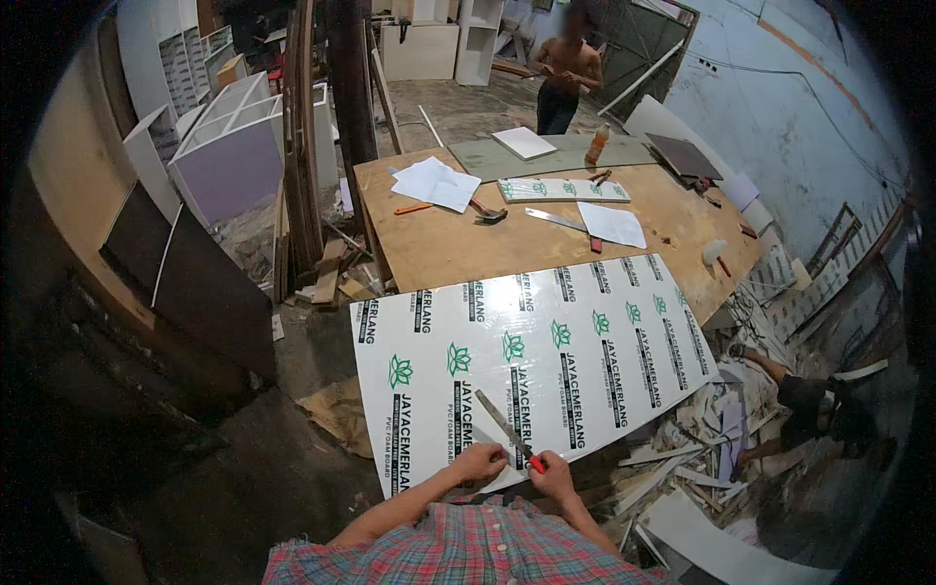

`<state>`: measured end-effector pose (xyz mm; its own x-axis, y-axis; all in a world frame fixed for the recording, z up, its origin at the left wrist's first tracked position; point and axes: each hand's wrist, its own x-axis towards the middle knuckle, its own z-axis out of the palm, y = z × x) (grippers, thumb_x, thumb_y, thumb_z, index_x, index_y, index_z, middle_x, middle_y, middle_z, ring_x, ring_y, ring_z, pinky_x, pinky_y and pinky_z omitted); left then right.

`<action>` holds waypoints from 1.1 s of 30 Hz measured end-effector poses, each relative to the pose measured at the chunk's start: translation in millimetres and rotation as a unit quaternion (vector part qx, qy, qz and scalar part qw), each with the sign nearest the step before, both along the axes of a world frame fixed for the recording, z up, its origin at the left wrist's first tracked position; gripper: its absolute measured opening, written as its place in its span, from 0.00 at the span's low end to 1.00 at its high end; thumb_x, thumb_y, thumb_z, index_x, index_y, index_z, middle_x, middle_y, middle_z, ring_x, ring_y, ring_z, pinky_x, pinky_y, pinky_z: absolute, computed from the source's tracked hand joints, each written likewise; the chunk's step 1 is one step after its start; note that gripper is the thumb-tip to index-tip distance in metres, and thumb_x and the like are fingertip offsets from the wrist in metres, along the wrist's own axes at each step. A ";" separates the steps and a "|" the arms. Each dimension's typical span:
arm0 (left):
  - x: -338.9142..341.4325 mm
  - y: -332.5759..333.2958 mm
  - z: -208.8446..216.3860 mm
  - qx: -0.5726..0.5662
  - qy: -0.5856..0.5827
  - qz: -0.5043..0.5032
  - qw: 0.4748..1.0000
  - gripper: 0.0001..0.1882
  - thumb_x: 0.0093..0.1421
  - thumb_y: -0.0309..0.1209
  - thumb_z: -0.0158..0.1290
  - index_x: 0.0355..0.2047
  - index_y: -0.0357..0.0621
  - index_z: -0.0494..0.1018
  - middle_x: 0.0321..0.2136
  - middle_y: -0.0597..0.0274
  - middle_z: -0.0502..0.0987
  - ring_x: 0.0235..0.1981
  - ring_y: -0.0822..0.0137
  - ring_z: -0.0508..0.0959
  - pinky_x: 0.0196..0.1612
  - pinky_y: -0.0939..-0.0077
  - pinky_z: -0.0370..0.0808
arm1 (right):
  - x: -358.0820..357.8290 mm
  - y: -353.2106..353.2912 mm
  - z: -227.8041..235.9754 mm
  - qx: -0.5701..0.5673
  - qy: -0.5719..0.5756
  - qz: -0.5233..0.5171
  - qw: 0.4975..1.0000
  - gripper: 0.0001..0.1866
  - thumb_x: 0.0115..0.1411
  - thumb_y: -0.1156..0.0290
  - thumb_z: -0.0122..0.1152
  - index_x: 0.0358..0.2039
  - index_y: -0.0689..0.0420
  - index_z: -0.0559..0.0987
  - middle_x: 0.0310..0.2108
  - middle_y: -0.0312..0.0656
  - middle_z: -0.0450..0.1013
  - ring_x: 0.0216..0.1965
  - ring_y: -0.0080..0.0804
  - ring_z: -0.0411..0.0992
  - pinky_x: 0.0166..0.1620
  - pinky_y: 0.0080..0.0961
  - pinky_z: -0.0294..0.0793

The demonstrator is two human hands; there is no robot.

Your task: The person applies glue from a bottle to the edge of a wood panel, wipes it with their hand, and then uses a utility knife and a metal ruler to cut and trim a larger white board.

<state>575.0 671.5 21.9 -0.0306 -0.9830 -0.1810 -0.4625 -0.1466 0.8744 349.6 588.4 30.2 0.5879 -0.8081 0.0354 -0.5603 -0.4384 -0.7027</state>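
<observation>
A large white foam board (624, 351) with green leaf marks and dark printing lies in front of me, its far side over the wooden table. My right hand (553, 475) is closed round the red handle of a long narrow-bladed tool (502, 419). The blade points away and to the left, over the board; whether it is a saw or a knife is unclear. My left hand (480, 462) has its fingers curled together at the near edge, left of the handle. Beside it is a pale, plain triangular patch. What those fingers pinch, if anything, is hidden.
On the wooden table (409, 234) are papers (437, 183), a hammer (489, 214), a narrow printed board (564, 190) and a bottle (597, 144). One person (568, 73) stands beyond; another (824, 409) is low at the right. Scraps (682, 468) cover the floor there.
</observation>
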 end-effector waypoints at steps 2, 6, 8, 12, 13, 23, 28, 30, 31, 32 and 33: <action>1.1 0.0 -2.5 -0.011 0.001 -0.001 1.000 0.18 0.59 0.43 0.55 0.40 0.41 0.77 0.33 0.49 0.81 0.36 0.49 0.82 0.41 0.61 0.78 | 1.7 0.1 4.8 0.011 0.009 -0.003 1.000 0.10 0.49 0.69 0.65 0.27 0.60 0.75 0.24 0.51 0.72 0.27 0.51 0.73 0.31 0.39 0.71; 1.6 1.0 -11.4 -0.034 0.016 0.003 0.999 0.17 0.60 0.42 0.55 0.39 0.41 0.77 0.33 0.49 0.81 0.36 0.49 0.82 0.41 0.61 0.78 | 4.1 1.4 6.0 0.018 0.012 -0.013 1.000 0.10 0.49 0.69 0.65 0.27 0.60 0.75 0.25 0.51 0.73 0.28 0.51 0.74 0.31 0.39 0.72; 1.0 1.0 -12.1 -0.050 0.020 0.011 0.998 0.16 0.59 0.41 0.55 0.38 0.41 0.77 0.31 0.49 0.81 0.34 0.49 0.82 0.39 0.61 0.78 | 2.9 1.5 4.2 0.033 0.019 -0.016 0.999 0.11 0.49 0.67 0.65 0.27 0.60 0.75 0.26 0.52 0.73 0.29 0.52 0.74 0.32 0.41 0.72; 0.2 1.8 -10.5 -0.057 0.040 0.025 0.997 0.15 0.58 0.40 0.56 0.35 0.40 0.77 0.29 0.50 0.81 0.31 0.50 0.82 0.36 0.61 0.78 | 1.3 -1.0 -1.8 0.019 0.024 -0.010 0.999 0.11 0.49 0.67 0.65 0.27 0.60 0.75 0.26 0.53 0.73 0.30 0.54 0.74 0.33 0.42 0.73; 0.2 1.9 -7.7 -0.049 0.045 0.025 0.998 0.15 0.58 0.40 0.56 0.35 0.40 0.77 0.28 0.50 0.81 0.31 0.50 0.82 0.36 0.61 0.78 | 0.4 -1.5 -3.7 0.021 0.028 -0.010 0.999 0.11 0.49 0.67 0.65 0.27 0.61 0.75 0.26 0.53 0.73 0.30 0.54 0.74 0.33 0.43 0.73; -0.7 3.6 -15.8 -0.061 0.045 0.019 0.997 0.14 0.58 0.39 0.55 0.35 0.40 0.77 0.29 0.49 0.81 0.32 0.50 0.81 0.37 0.59 0.77 | -3.3 -1.8 -11.2 0.037 0.024 -0.008 0.999 0.10 0.48 0.69 0.66 0.27 0.61 0.76 0.23 0.50 0.74 0.24 0.43 0.75 0.30 0.34 0.73; 0.1 0.2 -16.6 -0.036 0.053 0.017 0.998 0.15 0.57 0.40 0.55 0.36 0.40 0.77 0.30 0.48 0.81 0.33 0.49 0.81 0.38 0.59 0.77 | 2.9 -2.9 4.1 0.030 0.033 0.003 0.999 0.10 0.48 0.70 0.65 0.27 0.62 0.76 0.24 0.52 0.73 0.26 0.49 0.74 0.32 0.36 0.73; 0.8 0.2 -15.9 -0.043 0.048 0.018 0.998 0.15 0.58 0.40 0.55 0.36 0.40 0.77 0.31 0.48 0.81 0.34 0.49 0.81 0.39 0.59 0.77 | 2.1 -2.9 3.1 0.025 0.035 0.010 0.999 0.10 0.47 0.69 0.65 0.26 0.62 0.75 0.25 0.52 0.73 0.27 0.51 0.74 0.32 0.37 0.73; 1.0 1.0 -15.6 -0.045 0.046 0.019 0.998 0.15 0.58 0.40 0.55 0.36 0.40 0.77 0.31 0.48 0.81 0.34 0.49 0.81 0.39 0.60 0.77 | 2.6 -2.0 2.9 0.029 0.026 0.005 0.999 0.10 0.48 0.69 0.65 0.26 0.62 0.75 0.25 0.52 0.73 0.27 0.51 0.74 0.32 0.37 0.72; 1.8 1.6 -15.4 -0.039 0.051 0.016 0.998 0.15 0.58 0.40 0.55 0.36 0.40 0.77 0.31 0.49 0.81 0.34 0.49 0.81 0.39 0.60 0.77 | 3.8 -1.6 2.5 0.032 0.016 0.000 0.999 0.10 0.48 0.69 0.65 0.26 0.62 0.75 0.24 0.53 0.73 0.27 0.51 0.74 0.31 0.38 0.72; 3.4 0.9 -12.1 -0.034 0.057 0.012 0.998 0.15 0.58 0.40 0.55 0.37 0.41 0.77 0.31 0.49 0.81 0.34 0.49 0.81 0.39 0.60 0.77 | 4.7 -1.5 2.9 0.035 0.007 -0.006 0.999 0.10 0.48 0.69 0.65 0.26 0.62 0.75 0.24 0.53 0.73 0.27 0.51 0.73 0.31 0.38 0.72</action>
<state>578.3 672.4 9.8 -0.0243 -0.9935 -0.1114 -0.3569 -0.0955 0.9293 354.3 586.9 33.0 0.5785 -0.8151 -0.0296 -0.5752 -0.3820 -0.7234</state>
